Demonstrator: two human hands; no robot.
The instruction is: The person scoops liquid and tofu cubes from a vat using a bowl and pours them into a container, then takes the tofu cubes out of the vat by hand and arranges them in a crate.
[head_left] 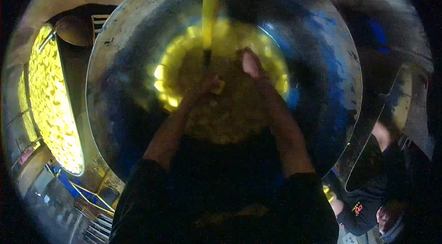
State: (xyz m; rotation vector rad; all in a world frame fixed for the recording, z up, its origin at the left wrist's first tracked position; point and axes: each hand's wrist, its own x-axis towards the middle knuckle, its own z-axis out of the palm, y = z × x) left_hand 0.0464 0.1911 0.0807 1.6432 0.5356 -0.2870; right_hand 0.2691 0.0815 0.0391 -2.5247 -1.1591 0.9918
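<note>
Both of my arms reach down into a very large round metal basin [108, 55]. Inside it lies a murky yellow-brown liquid with many yellow pieces [172, 101], brightest round the rim of the pool. My left hand [209, 85] is low over the middle, its fingers closed on a small yellow piece [218, 88]. Further forward and to the right is my right hand [251, 64], blurred, its fingertips dim against the liquid, so its grip is unclear. A yellow tube-like thing [212, 9], dark at its lower end, comes down into the basin between and ahead of my hands.
At left stands a wide, brightly lit round tray [50, 92] heaped with yellow pieces. Below it are yellow metal bars [92, 195]. On the right, another person [363, 212] in dark clothing has a hand beside a yellow piece [328, 193]. A dark curved pan-like edge [368, 152] is near them.
</note>
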